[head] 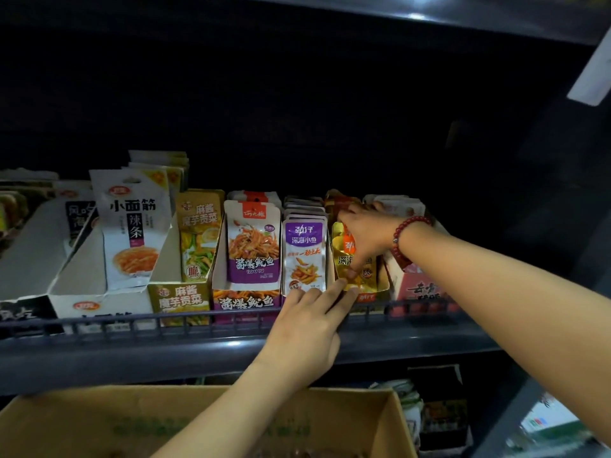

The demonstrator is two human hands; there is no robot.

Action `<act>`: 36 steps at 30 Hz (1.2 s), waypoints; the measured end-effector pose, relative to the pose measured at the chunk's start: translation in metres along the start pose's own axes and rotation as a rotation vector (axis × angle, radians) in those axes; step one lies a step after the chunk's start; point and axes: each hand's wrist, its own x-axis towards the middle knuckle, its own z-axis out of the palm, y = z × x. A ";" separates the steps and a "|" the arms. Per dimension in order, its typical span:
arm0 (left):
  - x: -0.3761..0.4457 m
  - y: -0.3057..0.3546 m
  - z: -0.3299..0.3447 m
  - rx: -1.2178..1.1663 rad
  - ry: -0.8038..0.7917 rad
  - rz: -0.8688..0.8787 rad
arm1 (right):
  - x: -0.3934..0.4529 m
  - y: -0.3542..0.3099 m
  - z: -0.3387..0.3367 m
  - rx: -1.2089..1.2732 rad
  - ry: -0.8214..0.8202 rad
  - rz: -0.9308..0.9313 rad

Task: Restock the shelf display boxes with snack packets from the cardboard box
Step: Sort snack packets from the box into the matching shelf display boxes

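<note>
Right hand [363, 233] gripping gold packets [355, 259] inside the gold display box [383, 285]. Left hand [309, 320], fingers straight, touching that box's front. Purple packets [304, 252] left of it nearly full. Cardboard box [393, 411] below; contents unclear, remaining stock unknowable.

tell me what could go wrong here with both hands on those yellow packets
1. The right hand grips the yellow packets from above while the left hand touches their lower edge; squeezing them in could crumple the front packet.
2. The purple fish packets stand right beside them, so the left hand's fingers could nudge that row askew.
3. The right forearm crosses the pink display box and might knock it against the shelf rail.
</note>
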 end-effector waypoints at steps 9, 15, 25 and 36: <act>0.001 0.001 -0.003 -0.030 -0.036 -0.005 | 0.001 0.004 0.008 -0.040 0.312 0.050; 0.001 0.001 -0.005 -0.035 -0.060 -0.016 | -0.001 0.005 0.010 -0.054 0.296 0.025; 0.001 0.001 -0.005 -0.021 -0.096 -0.028 | -0.005 0.010 0.013 -0.075 0.327 0.043; 0.000 0.003 -0.004 0.011 -0.067 -0.023 | -0.018 0.009 0.016 0.052 0.312 0.036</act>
